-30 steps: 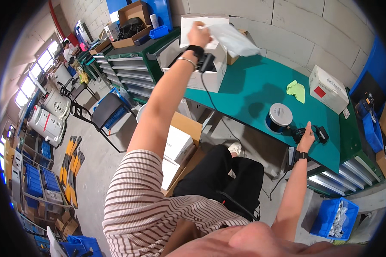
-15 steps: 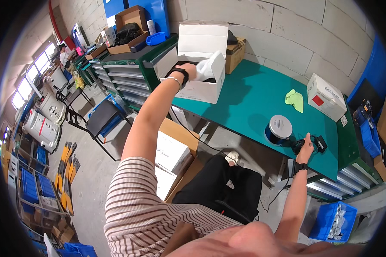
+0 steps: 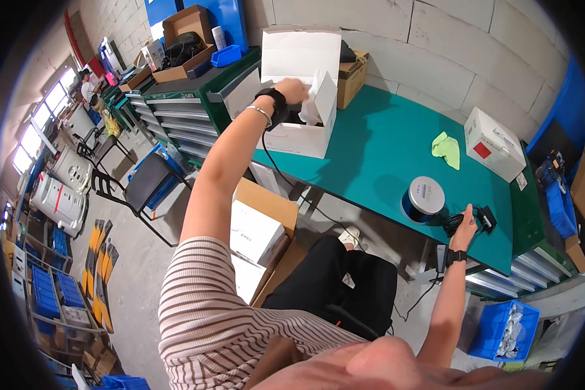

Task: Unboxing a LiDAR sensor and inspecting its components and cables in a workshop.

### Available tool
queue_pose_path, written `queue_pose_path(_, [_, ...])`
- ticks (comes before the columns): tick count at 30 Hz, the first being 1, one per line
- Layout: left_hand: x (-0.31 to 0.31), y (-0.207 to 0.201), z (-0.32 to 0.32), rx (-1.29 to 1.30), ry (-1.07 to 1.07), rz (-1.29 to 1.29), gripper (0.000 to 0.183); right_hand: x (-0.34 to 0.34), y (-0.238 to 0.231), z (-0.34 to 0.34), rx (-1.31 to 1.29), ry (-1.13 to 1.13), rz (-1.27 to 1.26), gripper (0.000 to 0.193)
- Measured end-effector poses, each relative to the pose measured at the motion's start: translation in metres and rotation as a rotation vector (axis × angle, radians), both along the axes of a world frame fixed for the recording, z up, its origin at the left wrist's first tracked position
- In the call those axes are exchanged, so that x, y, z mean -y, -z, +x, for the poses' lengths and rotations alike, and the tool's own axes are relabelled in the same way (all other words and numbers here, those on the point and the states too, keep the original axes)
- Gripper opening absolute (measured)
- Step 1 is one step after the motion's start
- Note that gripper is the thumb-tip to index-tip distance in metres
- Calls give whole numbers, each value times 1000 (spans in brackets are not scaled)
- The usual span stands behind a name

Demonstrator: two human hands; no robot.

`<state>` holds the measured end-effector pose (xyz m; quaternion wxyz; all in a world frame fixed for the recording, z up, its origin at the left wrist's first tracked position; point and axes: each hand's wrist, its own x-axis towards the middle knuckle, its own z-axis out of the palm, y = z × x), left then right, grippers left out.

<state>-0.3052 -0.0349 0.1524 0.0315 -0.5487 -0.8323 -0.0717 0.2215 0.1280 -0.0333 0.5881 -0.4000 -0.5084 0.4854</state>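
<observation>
My left hand [image 3: 291, 91] is over the open white carton [image 3: 298, 140], beside a crumpled white wrapper [image 3: 314, 103] that sticks up from it. Its fingers are smeared and partly hidden, so their grip does not show. Dark contents show low in the carton. At the table's right, my right hand [image 3: 463, 233] is closed round a coiled black cable [image 3: 451, 225], thumb upward. A black plug-like block [image 3: 486, 220] lies just right of that hand. Left of it stands a dark blue round canister [image 3: 424, 198] with a silver lid.
The green tabletop [image 3: 377, 153] also holds a light-green cloth [image 3: 446, 150] and a closed white box [image 3: 495, 144]. Below stand an open brown carton [image 3: 286, 260] with white boxes and a blue bin [image 3: 506, 330]. A black cord [image 3: 318, 209] hangs from my left wrist.
My left hand has risen slightly out of the white carton and moved a little right, and the wrapper has shifted with it. My right hand stays at the cable.
</observation>
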Motion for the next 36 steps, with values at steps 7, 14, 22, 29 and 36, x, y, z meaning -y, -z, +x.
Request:
queue_pose_path(7, [-2,27,4,55,-78,167,46,2,0,-2,21,37,13,46])
queue_pose_path(14, [28,30,-33,163,-22,397,50,3,-3,-11,39,34,27,47])
queue_pose_path(22, [8,46,182,200,529,698,64,2,-4,-1,36,5,-11,42])
queue_pose_path(29, [-44,116,327,334,604,408,92,-8,7,2,77,72,10,49])
queue_pose_path(36, [-60,95,341,71,482,44,82,-4,1,2,81,16,-39,53])
